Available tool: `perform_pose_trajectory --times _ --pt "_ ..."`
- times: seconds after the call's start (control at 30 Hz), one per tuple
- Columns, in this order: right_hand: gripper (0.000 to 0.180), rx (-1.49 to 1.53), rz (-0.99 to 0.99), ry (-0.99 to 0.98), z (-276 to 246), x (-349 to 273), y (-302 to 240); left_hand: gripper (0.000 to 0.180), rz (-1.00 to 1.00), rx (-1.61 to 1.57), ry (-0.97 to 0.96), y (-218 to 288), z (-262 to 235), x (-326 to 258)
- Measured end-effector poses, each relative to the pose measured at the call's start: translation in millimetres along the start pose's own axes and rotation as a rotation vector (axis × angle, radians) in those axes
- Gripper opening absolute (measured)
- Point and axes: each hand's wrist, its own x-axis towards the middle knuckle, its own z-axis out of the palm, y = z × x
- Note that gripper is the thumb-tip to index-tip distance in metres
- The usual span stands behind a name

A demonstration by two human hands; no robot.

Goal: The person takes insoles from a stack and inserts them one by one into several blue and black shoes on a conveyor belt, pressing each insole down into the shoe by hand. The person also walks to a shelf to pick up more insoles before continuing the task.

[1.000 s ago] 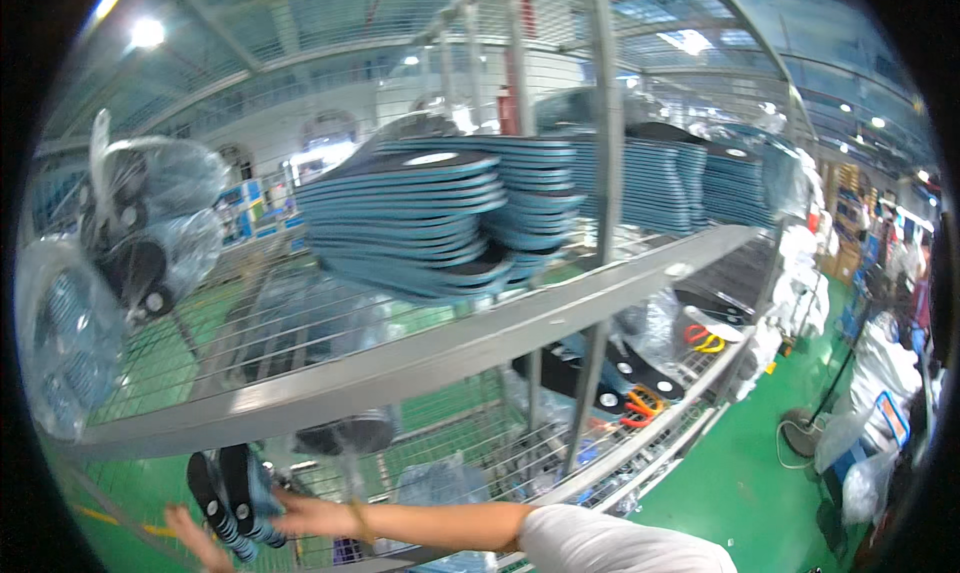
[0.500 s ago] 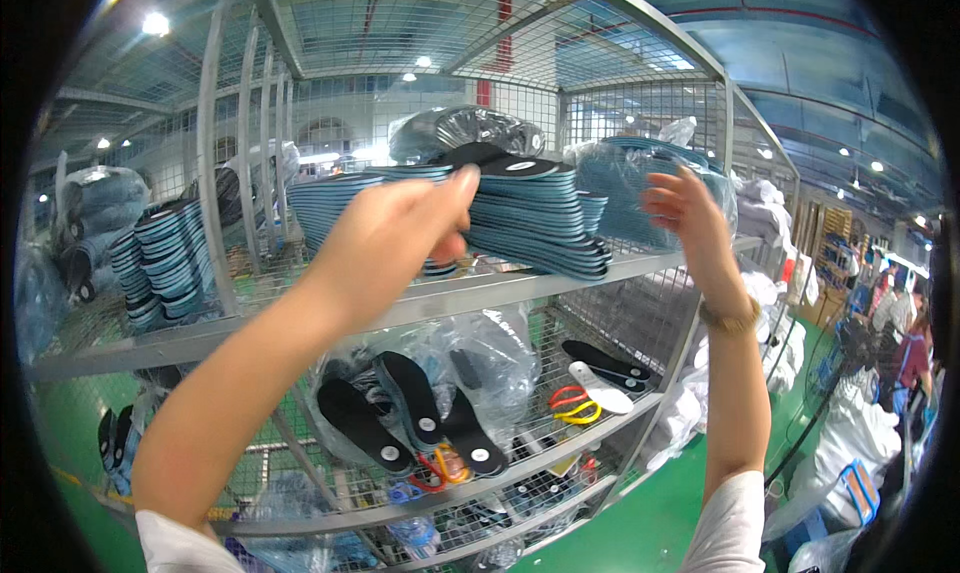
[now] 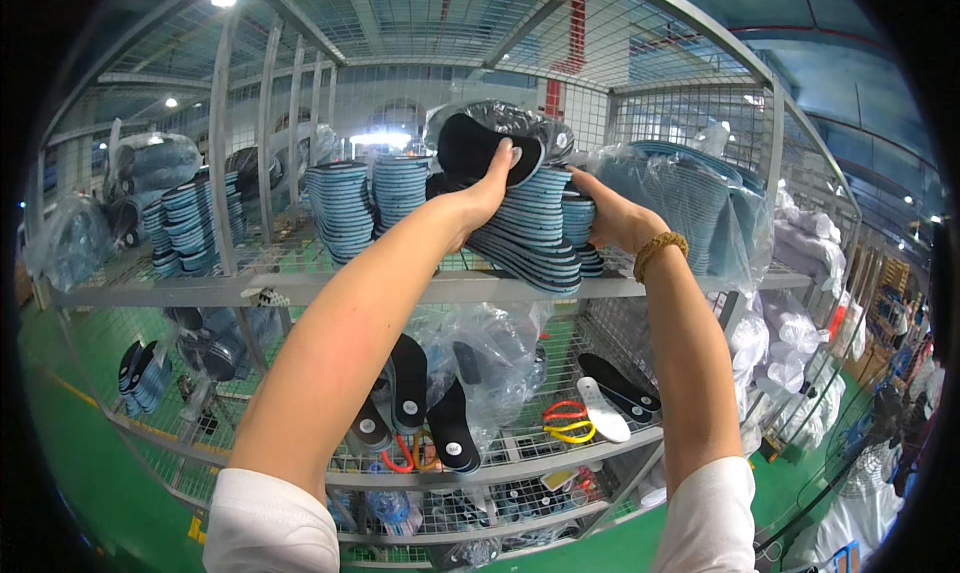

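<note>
A tall stack of shoe insoles (image 3: 532,225), blue-grey at the edges with black tops, rests on the upper shelf between my hands. My left hand (image 3: 482,201) grips its left side, the thumb lying on the tilted top insole (image 3: 470,151). On the other side my right hand (image 3: 615,215) is closed against the stack, with some fingertips hidden behind it. More insole stacks (image 3: 338,213) stand upright to the left on the same shelf. Insoles in a clear plastic bag (image 3: 680,198) sit close to the right of my right hand.
The wire-mesh rack's metal shelf edge (image 3: 440,289) runs below my hands. On the lower shelf lie black insoles (image 3: 408,383), a white insole (image 3: 603,413), red- and yellow-handled scissors (image 3: 570,430) and clear plastic bags (image 3: 490,343). White bundles (image 3: 800,243) are at the right.
Both hands have come in to the insole stack, the right one moving left from beside the bag. The top insole is now tilted up. The view has shifted left.
</note>
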Motion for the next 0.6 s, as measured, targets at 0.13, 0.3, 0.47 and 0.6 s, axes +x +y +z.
perform_pose_trajectory --times 0.13,0.3,0.47,0.6 --pt "0.042 0.106 0.044 0.158 12 2 1 0.106 0.029 -0.158 -0.036 6 14 -1" --pt "0.029 0.413 -0.052 0.154 27 -5 -2 0.081 0.058 -0.511 -0.167 8 8 3" --pt "0.034 0.488 -0.127 0.187 42 -26 -16 0.057 0.044 -0.658 -0.133 6 2 4" --pt "0.032 0.561 -0.165 0.180 46 -38 -30 0.021 0.086 -0.956 -0.332 4 -12 0"
